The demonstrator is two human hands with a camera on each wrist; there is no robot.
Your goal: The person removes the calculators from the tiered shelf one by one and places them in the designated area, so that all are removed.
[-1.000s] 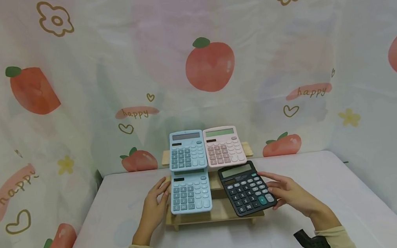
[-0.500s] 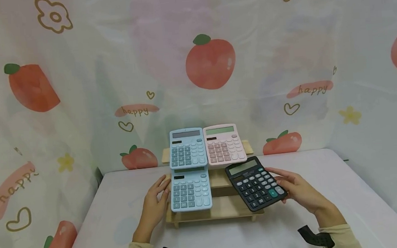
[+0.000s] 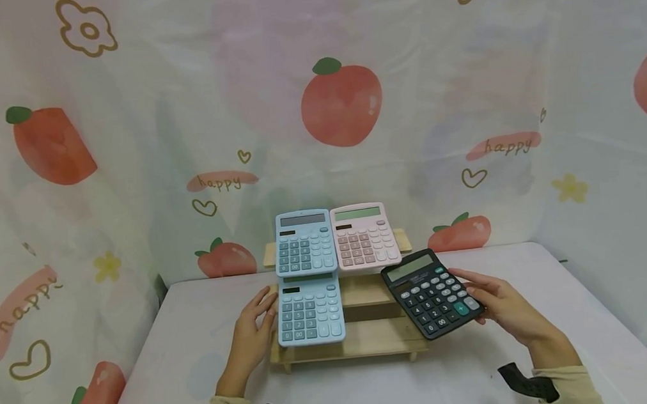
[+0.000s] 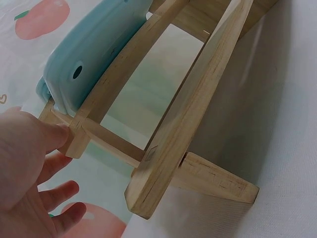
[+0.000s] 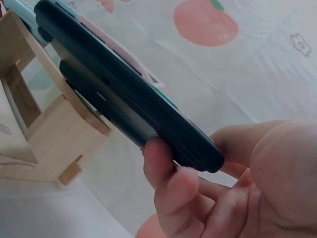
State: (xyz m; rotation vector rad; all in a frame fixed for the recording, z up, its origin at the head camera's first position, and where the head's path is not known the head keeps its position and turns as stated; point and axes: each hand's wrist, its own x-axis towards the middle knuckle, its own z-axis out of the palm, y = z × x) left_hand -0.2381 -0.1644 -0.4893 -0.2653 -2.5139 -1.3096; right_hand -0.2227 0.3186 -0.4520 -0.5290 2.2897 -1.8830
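Observation:
My right hand (image 3: 509, 309) grips a black calculator (image 3: 432, 292) by its right edge, seen from its underside in the right wrist view. Thumb and fingers pinch its lower corner. The calculator tilts, its top-left corner overlapping a pink calculator (image 3: 365, 237) in the head view. My left hand (image 3: 251, 342) holds the left end of a wooden stand (image 3: 348, 349), the thumb against a rail end and the remaining visible fingers spread loosely below. One light blue calculator (image 3: 304, 242) stands on the upper tier beside the pink one; a second blue calculator (image 3: 310, 311) leans on the tier below.
The stepped stand rests on a white-covered table (image 3: 340, 396). Behind it hangs a fruit-printed cloth backdrop (image 3: 418, 91). The shelf board (image 3: 370, 336) shows bare wood right of the lower blue calculator. Black straps (image 3: 527, 384) sit at both wrists.
The right hand has moved to the right with the black calculator, which has tilted further and now partly clears the stand's right end. My left hand and the other calculators have stayed put.

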